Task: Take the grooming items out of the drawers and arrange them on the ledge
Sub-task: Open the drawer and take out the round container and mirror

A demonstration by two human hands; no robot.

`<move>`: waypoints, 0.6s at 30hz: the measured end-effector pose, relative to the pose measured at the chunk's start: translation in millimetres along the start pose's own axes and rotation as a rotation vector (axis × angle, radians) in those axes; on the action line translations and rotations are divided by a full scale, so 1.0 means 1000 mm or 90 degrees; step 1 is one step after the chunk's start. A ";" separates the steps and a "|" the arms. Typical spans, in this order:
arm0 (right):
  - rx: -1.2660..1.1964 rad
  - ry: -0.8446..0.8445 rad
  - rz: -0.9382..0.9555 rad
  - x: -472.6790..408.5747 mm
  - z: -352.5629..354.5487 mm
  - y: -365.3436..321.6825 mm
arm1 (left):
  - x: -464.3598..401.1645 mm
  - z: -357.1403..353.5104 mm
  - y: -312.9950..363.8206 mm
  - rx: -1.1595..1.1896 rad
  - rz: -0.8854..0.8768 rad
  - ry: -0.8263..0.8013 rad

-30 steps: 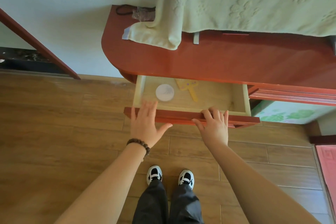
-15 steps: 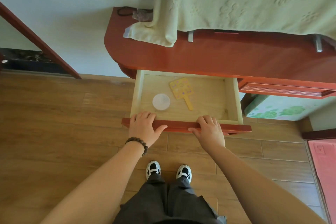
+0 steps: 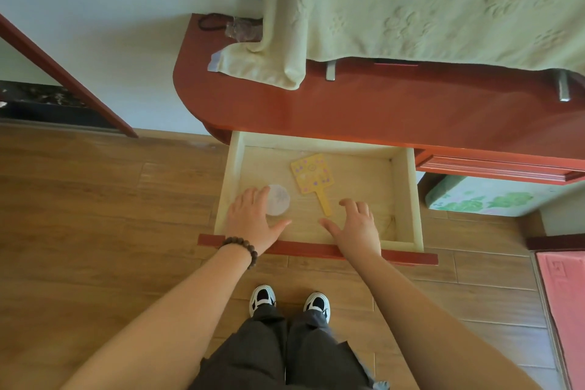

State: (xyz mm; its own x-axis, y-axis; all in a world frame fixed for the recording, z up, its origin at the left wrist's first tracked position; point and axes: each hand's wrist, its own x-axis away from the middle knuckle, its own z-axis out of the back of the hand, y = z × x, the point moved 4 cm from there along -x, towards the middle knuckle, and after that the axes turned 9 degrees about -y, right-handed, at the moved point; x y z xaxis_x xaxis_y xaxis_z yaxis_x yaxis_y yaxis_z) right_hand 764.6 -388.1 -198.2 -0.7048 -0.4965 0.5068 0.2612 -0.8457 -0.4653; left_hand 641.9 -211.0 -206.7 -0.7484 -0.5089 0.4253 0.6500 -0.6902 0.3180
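The pale wooden drawer stands pulled far out from under the red ledge. Inside lie a round white compact at the left and a yellow hand mirror with its handle toward me. My left hand reaches into the drawer with fingers spread, its fingertips over the compact's left edge. My right hand hovers open inside the drawer, just right of the mirror's handle. Neither hand holds anything.
A pale green towel hangs over the ledge's back and drapes onto its left part. A dark cord and a clear wrapper lie at the ledge's far left corner. A closed red drawer sits to the right. My shoes stand on the wooden floor.
The drawer has slid further out. Both hands have left its red front edge and moved forward into the drawer, the left one onto the compact.
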 end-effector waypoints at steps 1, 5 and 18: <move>-0.002 -0.008 -0.016 -0.012 0.000 -0.004 | -0.012 -0.001 0.001 0.003 0.013 -0.023; 0.004 -0.060 -0.075 -0.057 -0.015 -0.012 | -0.050 -0.014 0.005 0.019 0.035 -0.107; -0.007 -0.065 -0.244 -0.081 -0.040 -0.005 | -0.068 -0.016 -0.004 0.022 -0.006 -0.096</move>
State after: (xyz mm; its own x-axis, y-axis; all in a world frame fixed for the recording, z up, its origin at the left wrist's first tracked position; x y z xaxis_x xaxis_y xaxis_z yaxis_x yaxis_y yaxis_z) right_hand 793.5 -335.6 -266.0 -0.6802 -0.1629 0.7147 -0.0150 -0.9717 -0.2357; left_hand 688.4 -181.8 -250.5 -0.7282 -0.4171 0.5437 0.6488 -0.6751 0.3510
